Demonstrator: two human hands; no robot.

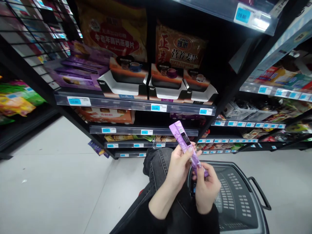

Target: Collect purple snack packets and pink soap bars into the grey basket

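A slim purple stick sachet [180, 134] slants across the lower middle, its upper end pointing left toward the shelves. My left hand [179, 162] closes around its middle, with the thumb lying on the printed face. Lower down, my right hand [207, 187] pinches the bottom end between thumb and fingers. A dark panel of small print and a barcode show on the sachet above my left thumb. Whether the sachet is sealed or torn at the lower end, I cannot tell. Both hands are above my knees, next to a grey shopping basket [237, 195].
Black shelves stand ahead, with price tags along their edges. An open purple box [80, 76] of similar sachets sits at the upper left. Beside it are display cartons [128, 78] and large cereal bags [181, 45]. The basket's handle [260, 193] sticks out to the right over the pale floor.
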